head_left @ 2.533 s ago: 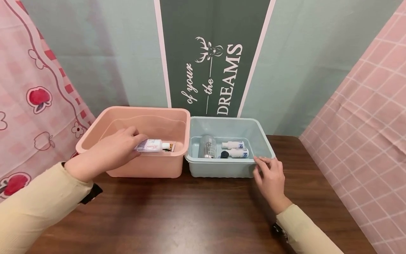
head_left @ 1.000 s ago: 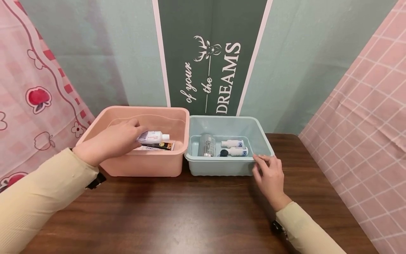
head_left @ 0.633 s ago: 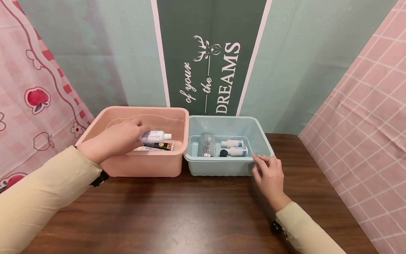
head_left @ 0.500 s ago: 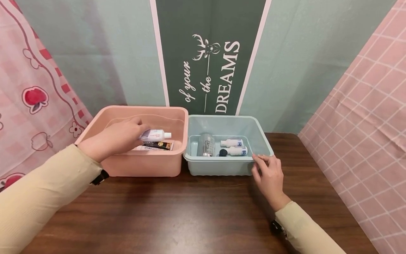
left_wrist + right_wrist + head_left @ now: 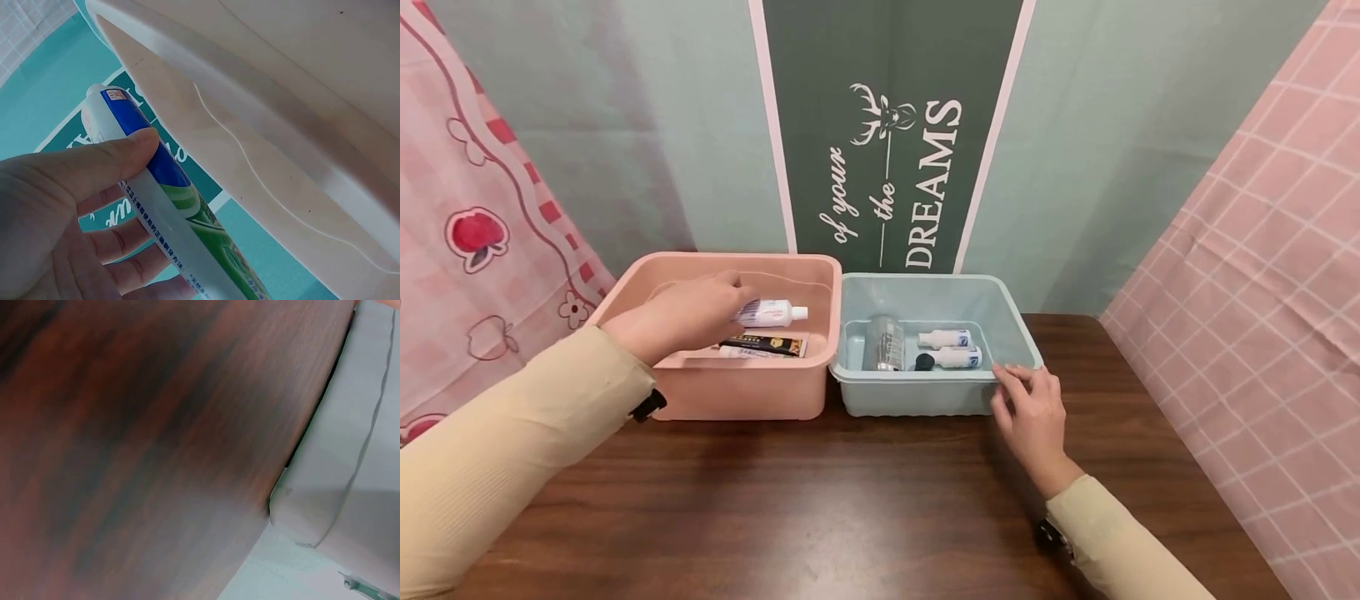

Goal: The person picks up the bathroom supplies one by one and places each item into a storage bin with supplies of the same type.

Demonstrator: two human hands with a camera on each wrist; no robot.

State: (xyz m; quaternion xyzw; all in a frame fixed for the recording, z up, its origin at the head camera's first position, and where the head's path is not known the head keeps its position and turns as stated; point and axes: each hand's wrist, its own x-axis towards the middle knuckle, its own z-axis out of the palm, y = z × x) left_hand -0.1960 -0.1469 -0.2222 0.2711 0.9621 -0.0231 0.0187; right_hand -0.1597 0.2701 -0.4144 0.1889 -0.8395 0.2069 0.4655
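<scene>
My left hand point(image 5: 696, 312) grips a toothpaste tube point(image 5: 771, 313) inside the pink bin point(image 5: 737, 392), its white cap pointing right. In the left wrist view, thumb and fingers wrap the white, blue and green toothpaste tube point(image 5: 169, 181) next to the bin's wall. Below it lie a black tube point(image 5: 778, 345) and a white tube point(image 5: 741, 353), partly hidden by the front wall. My right hand point(image 5: 1033, 408) holds the front right rim of the light blue bin point(image 5: 917, 398). In that bin lie a clear bottle point(image 5: 887, 343) and two small white bottles point(image 5: 945, 337).
A black cap point(image 5: 924, 362) shows near the white bottles. Both bins stand side by side on a dark wooden table point(image 5: 820, 508). A green printed curtain point(image 5: 895, 50) hangs behind, with a pink checked cloth point(image 5: 1262, 292) on the right.
My left hand has lifted the toothpaste tube slightly away from the front wall, uncovering the black and white tubes below. My right hand stays at the blue bin's rim.
</scene>
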